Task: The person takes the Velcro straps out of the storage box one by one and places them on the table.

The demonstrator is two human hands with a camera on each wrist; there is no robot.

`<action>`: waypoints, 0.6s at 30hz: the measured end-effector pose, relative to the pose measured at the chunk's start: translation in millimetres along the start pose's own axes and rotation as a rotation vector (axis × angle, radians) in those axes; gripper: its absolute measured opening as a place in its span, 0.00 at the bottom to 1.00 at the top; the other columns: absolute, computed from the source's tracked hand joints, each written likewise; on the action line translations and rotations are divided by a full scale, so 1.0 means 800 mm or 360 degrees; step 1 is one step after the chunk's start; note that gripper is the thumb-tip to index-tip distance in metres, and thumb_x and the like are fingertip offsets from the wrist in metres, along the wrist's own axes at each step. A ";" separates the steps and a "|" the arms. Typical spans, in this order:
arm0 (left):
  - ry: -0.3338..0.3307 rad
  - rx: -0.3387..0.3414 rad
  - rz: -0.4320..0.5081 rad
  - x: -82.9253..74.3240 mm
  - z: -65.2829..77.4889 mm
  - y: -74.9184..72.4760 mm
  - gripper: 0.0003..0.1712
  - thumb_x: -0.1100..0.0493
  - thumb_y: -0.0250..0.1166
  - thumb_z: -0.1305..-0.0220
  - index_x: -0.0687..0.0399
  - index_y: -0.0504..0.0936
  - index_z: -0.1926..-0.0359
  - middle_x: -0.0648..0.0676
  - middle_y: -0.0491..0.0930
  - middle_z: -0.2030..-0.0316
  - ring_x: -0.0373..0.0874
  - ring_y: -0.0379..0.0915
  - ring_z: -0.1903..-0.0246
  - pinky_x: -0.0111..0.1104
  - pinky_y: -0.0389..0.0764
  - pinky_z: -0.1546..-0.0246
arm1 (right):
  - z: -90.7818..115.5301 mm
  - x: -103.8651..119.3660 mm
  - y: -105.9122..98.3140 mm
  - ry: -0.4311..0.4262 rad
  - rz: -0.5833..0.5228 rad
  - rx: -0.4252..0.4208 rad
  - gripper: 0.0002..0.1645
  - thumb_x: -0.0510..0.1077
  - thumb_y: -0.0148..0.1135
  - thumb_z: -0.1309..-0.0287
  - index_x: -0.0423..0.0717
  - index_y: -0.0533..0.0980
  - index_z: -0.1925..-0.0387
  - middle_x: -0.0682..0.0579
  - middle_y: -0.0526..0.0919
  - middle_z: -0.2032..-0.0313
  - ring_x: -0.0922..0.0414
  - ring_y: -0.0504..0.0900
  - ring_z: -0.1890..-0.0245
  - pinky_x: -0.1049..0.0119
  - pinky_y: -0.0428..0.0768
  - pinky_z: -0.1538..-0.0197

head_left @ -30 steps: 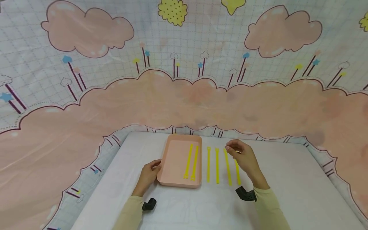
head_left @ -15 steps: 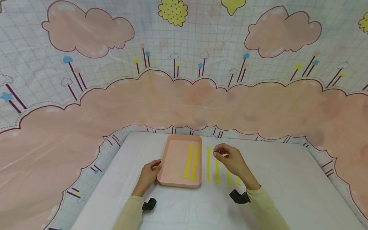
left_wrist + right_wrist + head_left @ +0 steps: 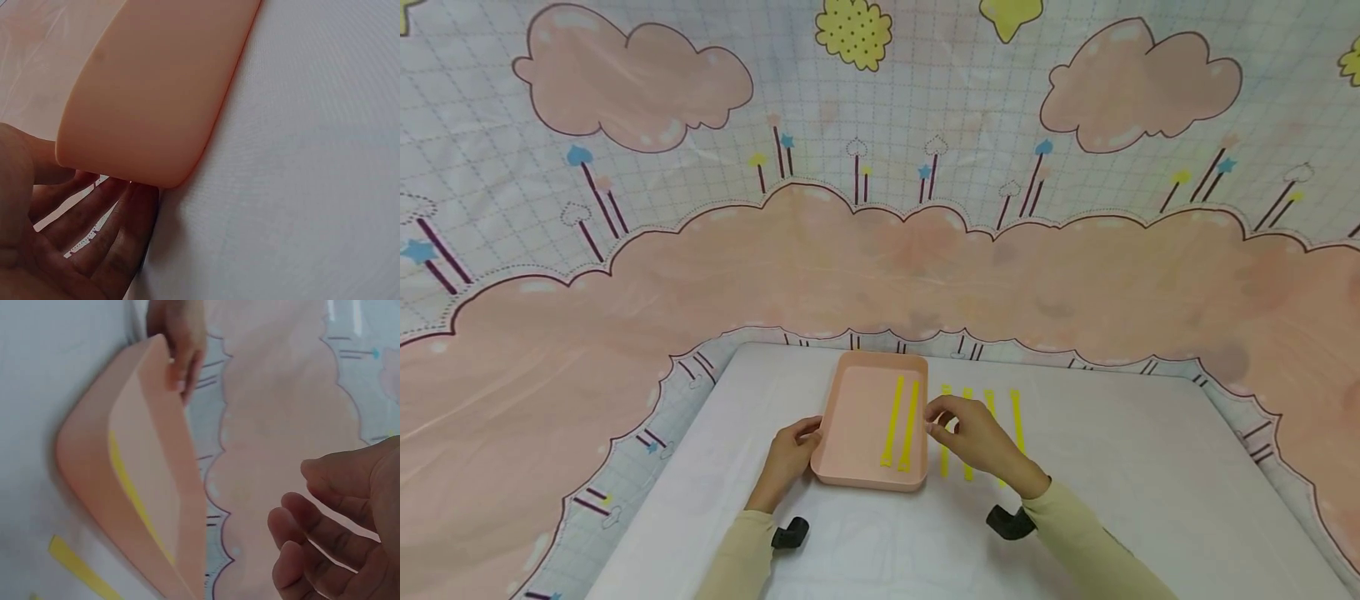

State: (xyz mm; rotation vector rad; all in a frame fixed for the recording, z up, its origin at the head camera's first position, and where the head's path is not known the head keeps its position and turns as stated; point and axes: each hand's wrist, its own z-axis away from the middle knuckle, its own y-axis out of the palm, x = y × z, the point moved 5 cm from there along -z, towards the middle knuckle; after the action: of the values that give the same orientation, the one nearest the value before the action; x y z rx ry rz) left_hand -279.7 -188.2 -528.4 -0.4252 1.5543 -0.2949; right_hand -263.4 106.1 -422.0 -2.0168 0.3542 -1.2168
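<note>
A pink rectangular tray [image 3: 857,417] sits on the white table, with two long thin yellow strips [image 3: 892,421], notched at one end, lying along its right side. My left hand [image 3: 792,454] holds the tray at its left edge; in the left wrist view the thumb [image 3: 53,164] is at the rim and the other fingers [image 3: 115,225] reach against the outer wall. Beside the tray's right rim hovers my right hand [image 3: 973,433], fingers loosely bent and nothing between thumb and fingertips in the right wrist view. Beneath it, several more yellow strips [image 3: 1017,421] are partly hidden.
The white tabletop [image 3: 1150,483] stretches out on both sides of the tray. Behind it hangs a cloth backdrop [image 3: 880,267] printed with pink clouds. A black wrist mount [image 3: 1010,522] sits at the right wrist, another mount [image 3: 791,533] at the left.
My right hand has moved left over the row of strips to the tray's right rim, uncovering the rightmost strips. The left hand, the tray and the strips have stayed put.
</note>
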 end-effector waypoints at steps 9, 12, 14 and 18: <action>0.0016 -0.0027 -0.0021 -0.003 0.003 -0.001 0.19 0.62 0.59 0.31 0.63 0.79 0.42 0.66 0.82 0.49 0.56 0.82 0.54 0.37 0.83 0.60 | -0.007 0.010 0.020 -0.0306 0.0327 0.0018 0.11 0.39 0.67 0.41 0.45 0.78 0.56 0.54 0.83 0.57 0.57 0.82 0.62 0.67 0.80 0.59; -0.0010 -0.0021 -0.0019 -0.001 0.003 -0.001 0.19 0.62 0.60 0.31 0.61 0.79 0.41 0.66 0.82 0.48 0.57 0.82 0.52 0.37 0.83 0.58 | -0.010 0.014 0.024 -0.0378 0.0423 0.0032 0.12 0.39 0.68 0.42 0.45 0.79 0.56 0.55 0.83 0.57 0.56 0.82 0.61 0.67 0.81 0.58; -0.0007 -0.0020 -0.0027 -0.001 0.003 0.000 0.19 0.63 0.60 0.31 0.62 0.79 0.41 0.66 0.82 0.48 0.57 0.82 0.52 0.38 0.83 0.58 | -0.014 0.016 0.027 -0.0429 0.0491 0.0036 0.11 0.40 0.68 0.42 0.46 0.79 0.57 0.55 0.82 0.57 0.57 0.82 0.61 0.67 0.81 0.58; -0.0017 -0.0018 -0.0040 0.000 0.004 0.000 0.19 0.62 0.60 0.31 0.61 0.79 0.41 0.66 0.82 0.47 0.56 0.82 0.52 0.38 0.83 0.58 | -0.021 0.017 0.032 -0.0484 0.0630 0.0060 0.11 0.42 0.68 0.42 0.49 0.78 0.57 0.56 0.81 0.56 0.59 0.82 0.57 0.67 0.82 0.56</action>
State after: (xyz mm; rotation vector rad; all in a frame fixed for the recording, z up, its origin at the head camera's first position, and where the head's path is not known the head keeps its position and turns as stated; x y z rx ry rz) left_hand -276.7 -187.7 -528.2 -0.4547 1.5416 -0.3032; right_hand -267.6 73.3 -426.6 -1.9437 0.5430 -0.6595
